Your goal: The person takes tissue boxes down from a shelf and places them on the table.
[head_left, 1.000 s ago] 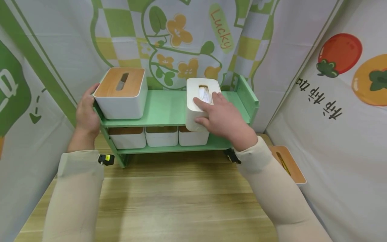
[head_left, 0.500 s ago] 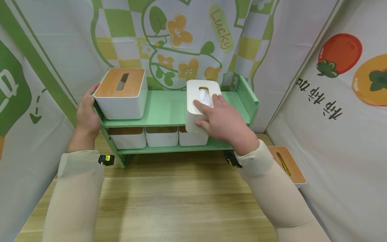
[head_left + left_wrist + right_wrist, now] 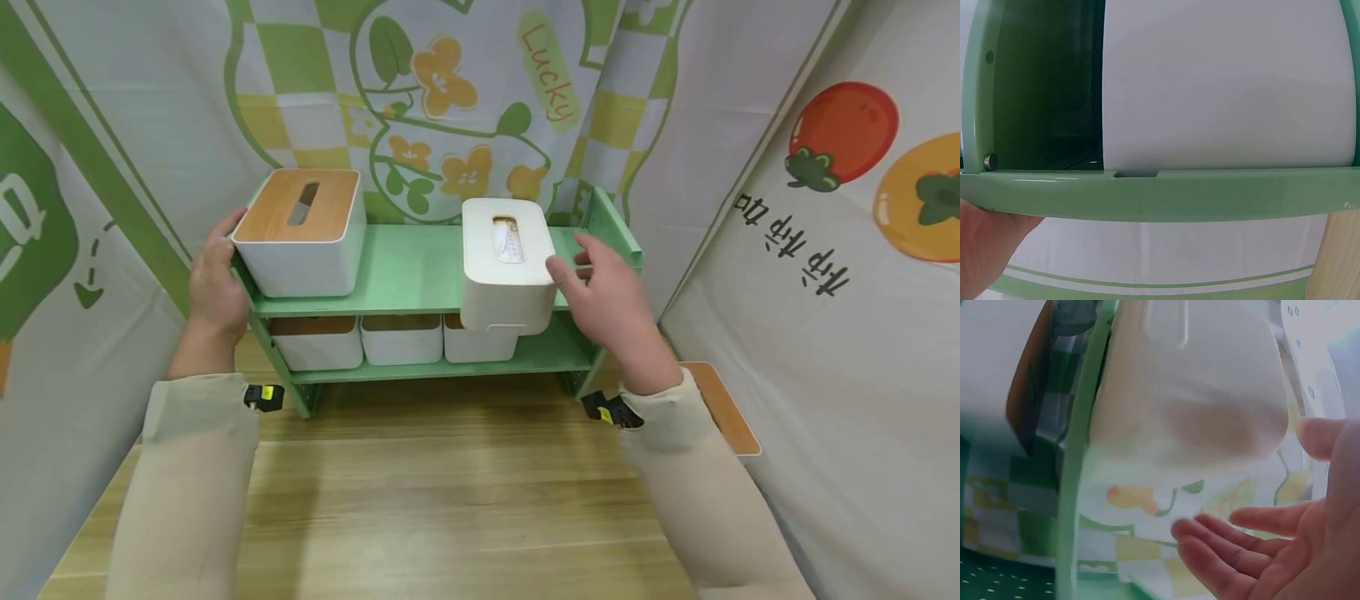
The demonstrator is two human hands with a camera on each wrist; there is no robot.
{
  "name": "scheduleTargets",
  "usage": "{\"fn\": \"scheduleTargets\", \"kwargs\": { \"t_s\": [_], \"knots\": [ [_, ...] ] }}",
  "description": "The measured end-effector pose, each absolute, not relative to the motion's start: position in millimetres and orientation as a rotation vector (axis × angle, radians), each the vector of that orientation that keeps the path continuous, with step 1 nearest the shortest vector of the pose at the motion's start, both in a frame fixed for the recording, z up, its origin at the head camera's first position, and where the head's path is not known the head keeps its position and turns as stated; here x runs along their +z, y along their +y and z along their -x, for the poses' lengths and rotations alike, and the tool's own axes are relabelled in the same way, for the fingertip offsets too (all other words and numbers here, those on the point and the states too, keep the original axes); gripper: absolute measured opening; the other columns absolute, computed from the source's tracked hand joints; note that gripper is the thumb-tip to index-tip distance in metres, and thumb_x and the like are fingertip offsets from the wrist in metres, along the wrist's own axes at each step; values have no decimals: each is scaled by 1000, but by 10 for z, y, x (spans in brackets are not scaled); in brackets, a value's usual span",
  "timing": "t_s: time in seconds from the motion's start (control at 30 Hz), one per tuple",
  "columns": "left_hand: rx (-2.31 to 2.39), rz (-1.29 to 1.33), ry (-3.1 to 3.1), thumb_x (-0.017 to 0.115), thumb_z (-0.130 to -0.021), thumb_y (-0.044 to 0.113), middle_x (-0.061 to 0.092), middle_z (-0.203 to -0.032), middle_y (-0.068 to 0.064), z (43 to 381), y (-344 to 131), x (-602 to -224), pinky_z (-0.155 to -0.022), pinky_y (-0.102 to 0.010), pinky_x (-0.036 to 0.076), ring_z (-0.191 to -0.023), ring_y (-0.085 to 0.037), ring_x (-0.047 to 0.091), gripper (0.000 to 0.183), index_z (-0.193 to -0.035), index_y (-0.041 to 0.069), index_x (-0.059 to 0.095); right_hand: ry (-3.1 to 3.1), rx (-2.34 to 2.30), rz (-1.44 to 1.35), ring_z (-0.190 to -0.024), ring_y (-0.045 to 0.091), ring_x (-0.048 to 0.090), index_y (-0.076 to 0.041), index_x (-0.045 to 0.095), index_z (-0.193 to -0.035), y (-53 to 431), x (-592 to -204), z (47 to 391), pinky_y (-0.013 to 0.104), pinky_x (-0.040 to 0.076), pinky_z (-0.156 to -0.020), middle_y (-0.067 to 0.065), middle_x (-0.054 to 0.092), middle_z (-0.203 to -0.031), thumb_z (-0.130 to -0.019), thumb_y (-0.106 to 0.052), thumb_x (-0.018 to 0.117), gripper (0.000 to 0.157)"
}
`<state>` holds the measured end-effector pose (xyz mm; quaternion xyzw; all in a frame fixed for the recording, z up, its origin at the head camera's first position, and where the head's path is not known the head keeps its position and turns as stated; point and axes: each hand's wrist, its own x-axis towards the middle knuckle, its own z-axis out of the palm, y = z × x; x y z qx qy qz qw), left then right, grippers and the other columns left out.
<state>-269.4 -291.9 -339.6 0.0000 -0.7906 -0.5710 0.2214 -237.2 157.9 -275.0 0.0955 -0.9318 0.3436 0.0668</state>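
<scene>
A white tissue box [image 3: 491, 260] sits at the right part of the green shelf's [image 3: 408, 265] top board, its front hanging past the board's edge. Through its oval slot a whitish printed item [image 3: 508, 242] shows. At the box's right front corner is my right hand [image 3: 611, 296], fingers spread, its thumb tip right by the corner; the right wrist view shows the palm and loosely bent fingers below the box. My left hand [image 3: 217, 279] rests along the outside of the shelf's left side panel [image 3: 1141, 195]. Beside it stands a larger white box with a wooden lid [image 3: 322, 200].
On the lower board stand white boxes: left [image 3: 318, 348], middle [image 3: 401, 343] and right [image 3: 480, 342]. Another wooden-lidded box [image 3: 723, 408] is at the right, partly behind my forearm. Printed curtains hang behind and at the sides; a wooden tabletop [image 3: 450, 500] lies in front.
My right hand has come off the top of the tissue box and moved right, beside its corner. The box has turned slightly, its front more toward me. My left hand stays put.
</scene>
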Motion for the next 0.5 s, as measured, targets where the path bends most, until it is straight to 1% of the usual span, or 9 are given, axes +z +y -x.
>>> {"fn": "scheduleTargets", "kwargs": {
  "t_s": [0.03, 0.1, 0.2, 0.27, 0.37, 0.5],
  "knots": [
    [-1580, 2, -2183, 12, -103, 34, 28, -159, 10, 2694, -2918, -3395, -114, -37, 19, -144, -13, 22, 58, -157, 34, 32, -2806, 1111, -260, -126, 32, 52, -8, 34, -154, 1610, -2760, 2371, 52, 43, -98, 16, 49, -142, -98, -65, 41, 80],
    [-1580, 4, -2184, 12, -103, 34, 27, -159, 10, 2693, -2917, -3393, -114, -37, 19, -144, -13, 22, 58, -157, 34, 31, -2791, 1317, -223, -121, 32, 56, -5, 40, -151, 1673, -2791, 2376, 50, 45, -97, 17, 53, -137, -98, -64, 42, 79],
    [-1579, 5, -2183, 11, -103, 35, 28, -159, 10, 2694, -2918, -3391, -114, -37, 18, -144, -13, 22, 58, -157, 34, 31, -2736, 1689, -171, -116, 35, 59, 2, 43, -146, 1735, -2842, 2400, 46, 48, -96, 22, 56, -133, -99, -61, 45, 79],
    [-1574, 3, -2184, 11, -103, 35, 28, -159, 10, 2691, -2918, -3391, -114, -37, 18, -144, -13, 23, 58, -157, 34, 32, -2681, 1951, -118, -117, 39, 58, 8, 40, -145, 1762, -2882, 2423, 43, 49, -96, 28, 55, -132, -99, -59, 47, 81],
    [-1575, -1, -2185, 11, -103, 35, 28, -159, 10, 2690, -2920, -3387, -115, -37, 18, -144, -13, 23, 58, -157, 34, 32, -2595, 2275, -38, -124, 42, 53, 12, 30, -147, 1790, -2951, 2462, 45, 47, -97, 32, 50, -136, -100, -58, 46, 86],
    [-1579, -4, -2188, 11, -102, 35, 28, -159, 10, 2691, -2919, -3382, -115, -37, 18, -144, -13, 22, 58, -157, 34, 32, -2432, 2676, -27, -134, 46, 39, 16, 19, -149, 1809, -3042, 2496, 49, 38, -105, 37, 36, -144, -100, -61, 40, 93]
  ]
}}
